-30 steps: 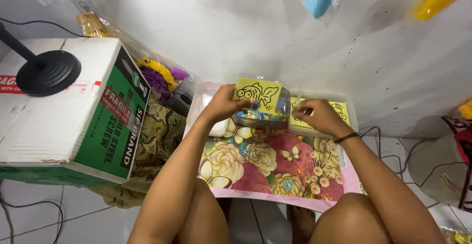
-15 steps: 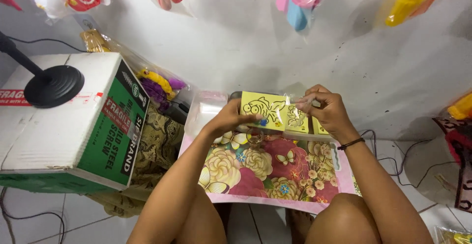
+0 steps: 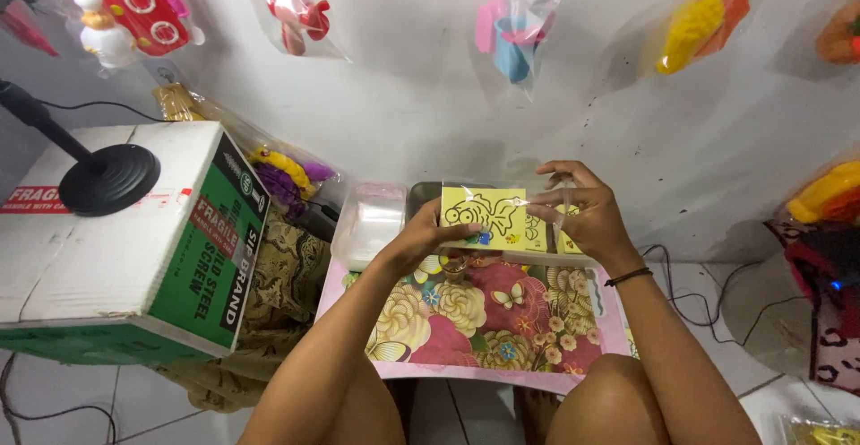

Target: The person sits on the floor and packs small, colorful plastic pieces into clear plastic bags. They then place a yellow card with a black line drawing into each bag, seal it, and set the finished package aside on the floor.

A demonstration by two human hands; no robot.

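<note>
Yellow card (image 3: 484, 216) | thin, light, bendy | pinched at its edges by left hand (image 3: 421, 241) and right hand (image 3: 582, 216)

The right hand (image 3: 578, 212) covered the right part of the yellow card (image 3: 484, 216), and the cards behind it were mostly hidden. Left of the card, the cardboard box (image 3: 116, 248) was cut off by the picture's edge.
</note>
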